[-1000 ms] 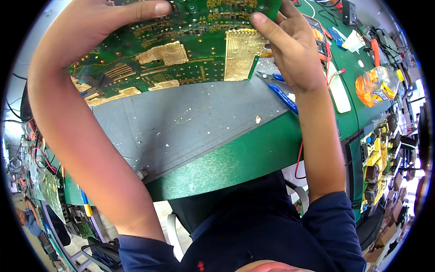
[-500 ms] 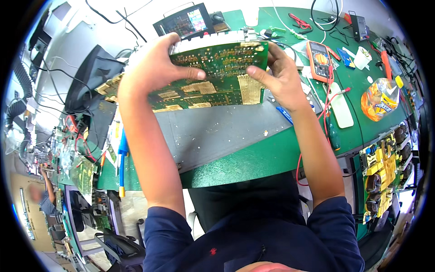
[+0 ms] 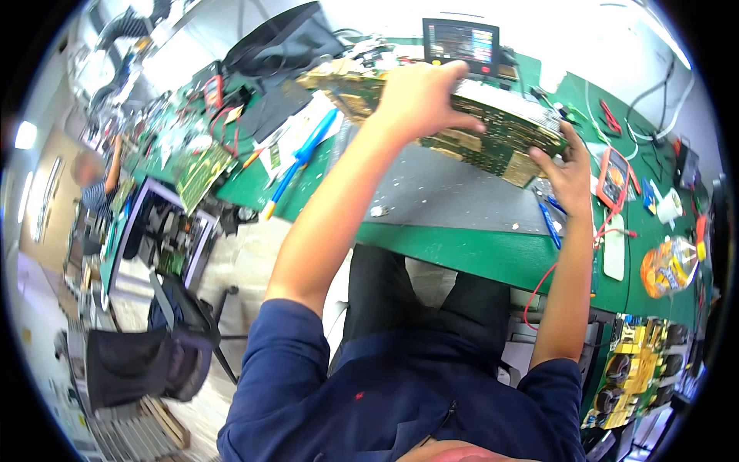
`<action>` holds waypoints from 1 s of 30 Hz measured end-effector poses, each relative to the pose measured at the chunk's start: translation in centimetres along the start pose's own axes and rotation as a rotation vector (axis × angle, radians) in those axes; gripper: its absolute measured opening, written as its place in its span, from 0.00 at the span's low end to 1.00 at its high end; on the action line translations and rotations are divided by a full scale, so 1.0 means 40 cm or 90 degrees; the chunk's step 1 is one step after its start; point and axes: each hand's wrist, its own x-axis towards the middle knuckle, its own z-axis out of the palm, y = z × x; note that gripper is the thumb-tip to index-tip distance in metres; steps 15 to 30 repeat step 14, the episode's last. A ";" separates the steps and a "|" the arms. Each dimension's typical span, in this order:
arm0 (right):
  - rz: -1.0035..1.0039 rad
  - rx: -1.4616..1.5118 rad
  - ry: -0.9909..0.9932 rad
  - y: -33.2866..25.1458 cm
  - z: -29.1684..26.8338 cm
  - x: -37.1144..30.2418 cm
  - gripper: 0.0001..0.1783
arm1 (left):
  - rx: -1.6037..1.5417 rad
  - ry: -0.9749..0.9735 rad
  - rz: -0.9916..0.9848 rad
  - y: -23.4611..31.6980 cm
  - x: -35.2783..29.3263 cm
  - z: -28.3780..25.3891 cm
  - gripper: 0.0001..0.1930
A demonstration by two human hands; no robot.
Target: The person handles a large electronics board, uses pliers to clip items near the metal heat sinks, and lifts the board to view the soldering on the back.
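A large green circuit board point(image 3: 493, 137) is held tilted above the grey mat point(image 3: 431, 192), its soldered side toward me. My left hand point(image 3: 419, 100) grips the upper left part, thumb across the face and fingers hidden behind. At the right end my right hand point(image 3: 568, 171) holds the edge, its thumb on the front. White and silver connectors point(image 3: 512, 100) line the board's top edge. Left of my left hand, a gold-coloured section of board point(image 3: 339, 81) extends outward. Blue-handled pliers point(image 3: 549, 223) lie on the mat below my right hand.
On the green bench stand a small screen point(image 3: 462, 46), an orange multimeter point(image 3: 613, 179) and a bottle of orange drink point(image 3: 668, 266). A blue brush-like tool point(image 3: 304, 154) lies to the left. More boards point(image 3: 635, 362) sit at the lower right. Another person point(image 3: 96, 181) is far left.
My view has swung left, so the bench appears shifted right. The board now slants down to the right, and both hands still hold it.
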 end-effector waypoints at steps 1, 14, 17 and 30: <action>0.013 -0.004 -0.013 -0.012 -0.004 -0.004 0.34 | -0.007 -0.010 -0.007 0.004 -0.011 -0.007 0.39; -0.114 -0.150 -0.099 -0.177 0.074 -0.152 0.29 | -0.092 0.183 0.117 -0.032 -0.221 -0.035 0.30; -0.114 -0.150 -0.099 -0.177 0.074 -0.152 0.29 | -0.092 0.183 0.117 -0.032 -0.221 -0.035 0.30; -0.114 -0.150 -0.099 -0.177 0.074 -0.152 0.29 | -0.092 0.183 0.117 -0.032 -0.221 -0.035 0.30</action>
